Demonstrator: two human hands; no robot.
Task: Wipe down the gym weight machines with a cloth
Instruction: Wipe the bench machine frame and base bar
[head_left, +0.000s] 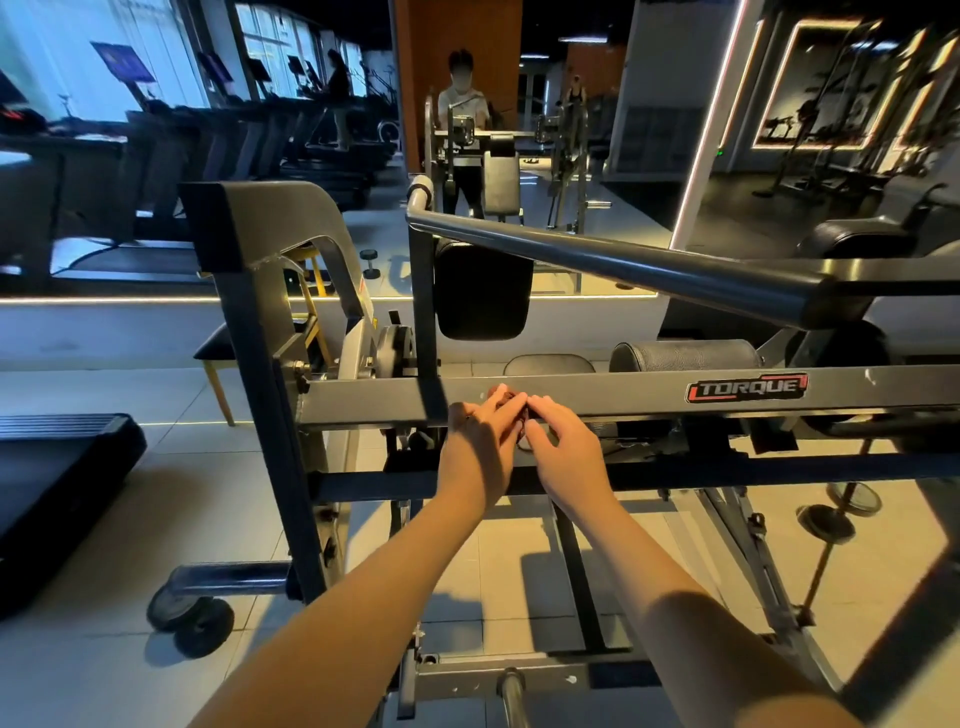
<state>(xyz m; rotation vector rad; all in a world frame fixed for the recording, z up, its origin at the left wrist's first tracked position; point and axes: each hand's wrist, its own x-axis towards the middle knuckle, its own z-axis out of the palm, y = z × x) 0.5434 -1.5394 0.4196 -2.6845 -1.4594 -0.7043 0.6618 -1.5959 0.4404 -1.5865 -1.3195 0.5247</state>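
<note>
here, left hand (480, 431), right hand (563, 441), cloth (521, 418) against crossbar (623, 395)

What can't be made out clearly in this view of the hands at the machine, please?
Cloth: head view, mostly covered by the left hand and right hand; size and shape hidden.
Grey beam: head view, right end cut off by the frame edge.
Warning label on the frame: head view, too small to read.

- The hall is dim; cool daylight comes through the windows (156, 57) at far left.
- Warm light strips (737, 104) glow at upper right.
- The machine frame (571, 400) throws hard shadows on the pale floor (467, 545).
- Straight bars bow toward the edges; the far background is soft.
</note>
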